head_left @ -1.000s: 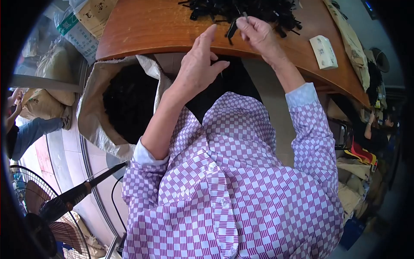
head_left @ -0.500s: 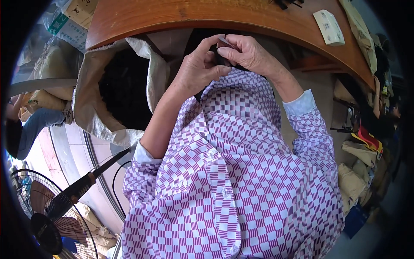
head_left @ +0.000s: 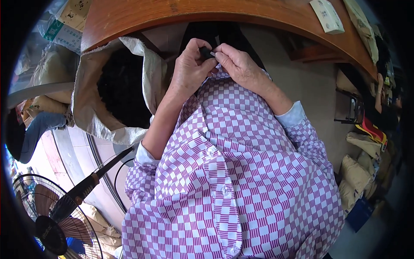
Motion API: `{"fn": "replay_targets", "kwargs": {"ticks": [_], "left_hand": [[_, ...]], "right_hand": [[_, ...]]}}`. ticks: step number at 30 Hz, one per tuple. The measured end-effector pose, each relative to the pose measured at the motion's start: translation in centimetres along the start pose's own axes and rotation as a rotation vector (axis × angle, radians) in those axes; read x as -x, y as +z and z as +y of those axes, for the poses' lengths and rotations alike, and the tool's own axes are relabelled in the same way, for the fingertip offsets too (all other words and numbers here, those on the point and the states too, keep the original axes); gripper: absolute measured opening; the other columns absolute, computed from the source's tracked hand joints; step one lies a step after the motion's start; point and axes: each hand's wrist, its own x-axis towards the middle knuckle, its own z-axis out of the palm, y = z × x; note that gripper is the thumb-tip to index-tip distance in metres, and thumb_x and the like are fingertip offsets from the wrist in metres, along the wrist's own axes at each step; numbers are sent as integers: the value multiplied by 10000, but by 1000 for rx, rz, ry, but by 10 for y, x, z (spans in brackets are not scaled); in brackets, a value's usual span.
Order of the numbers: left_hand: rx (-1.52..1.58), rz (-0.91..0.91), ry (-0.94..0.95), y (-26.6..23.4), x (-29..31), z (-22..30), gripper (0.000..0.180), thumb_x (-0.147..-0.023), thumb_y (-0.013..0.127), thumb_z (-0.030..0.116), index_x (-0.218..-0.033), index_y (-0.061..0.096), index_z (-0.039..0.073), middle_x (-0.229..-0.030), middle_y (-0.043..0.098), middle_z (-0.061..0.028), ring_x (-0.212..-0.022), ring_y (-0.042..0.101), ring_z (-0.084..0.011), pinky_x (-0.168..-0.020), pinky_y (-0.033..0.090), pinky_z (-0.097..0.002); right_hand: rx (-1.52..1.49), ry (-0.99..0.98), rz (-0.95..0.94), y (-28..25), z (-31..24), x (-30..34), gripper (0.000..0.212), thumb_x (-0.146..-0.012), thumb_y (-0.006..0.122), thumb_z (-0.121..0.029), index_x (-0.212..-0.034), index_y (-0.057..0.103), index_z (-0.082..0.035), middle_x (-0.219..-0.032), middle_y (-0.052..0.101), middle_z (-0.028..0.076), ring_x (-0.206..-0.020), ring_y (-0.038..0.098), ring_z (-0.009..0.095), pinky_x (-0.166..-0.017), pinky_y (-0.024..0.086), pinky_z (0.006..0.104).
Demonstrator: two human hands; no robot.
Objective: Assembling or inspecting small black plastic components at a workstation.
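Observation:
My two hands are close together above my lap, just off the table's front edge. Between the thumb and bent fingers of my left hand is a small black piece, its kind unclear. The fingers of my right hand pinch a small thin grey piece that meets the black one. Most of both pieces is covered by fingers. To the left of my left forearm stands an open white woven sack, with a mass of dark black material inside.
A curved wooden table spans the far side, bearing a white tissue pack. A black fan stands at the lower left. Filled sacks lie at the right. Another person's jeans-clad leg shows at the left.
Both hands have come slightly down and to the left, and the right hand has turned. The black piece now shows between the fingertips. The view has shifted a little.

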Motion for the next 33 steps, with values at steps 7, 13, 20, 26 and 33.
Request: {"fn": "replay_targets", "kwargs": {"ticks": [7,13,20,26,33], "left_hand": [[-338,67,63,-6,7,-6,263,-795,642,15,-1012,495,38,-661,575,-82,-597,593,-139,-530,463,-284],[-660,192,214,0,9,3,277,-776,621,24,-1024,498,37,-705,595,-186,-591,591,-301,-558,479,-363],[-442,213,186,2,5,7,275,-833,591,34,-1094,507,51,-714,594,-84,-615,607,-169,-574,488,-287],[706,12,-106,-17,6,7,334,-937,457,55,-1267,496,76,-863,582,-25,-687,588,-109,-612,471,-219],[591,-160,-194,-9,13,11,350,-969,421,103,-1314,469,70,-820,602,-60,-638,553,-96,-535,431,-180]], "right_hand": [[86,1,45,17,-5,2,214,-970,478,-172,-1002,560,23,-693,581,124,-605,553,166,-552,437,288],[88,-110,159,28,4,-3,209,-968,481,-158,-1020,572,22,-724,612,120,-646,600,180,-572,465,278],[-135,-76,149,20,8,-5,213,-984,469,-195,-1080,558,-26,-790,593,32,-598,521,90,-543,429,218],[-448,79,140,12,1,0,168,-964,515,-188,-1051,556,-49,-792,580,5,-502,424,18,-447,339,148],[-638,56,86,4,10,-1,187,-938,566,-198,-1053,559,-50,-773,594,5,-484,432,10,-425,331,143]]}}
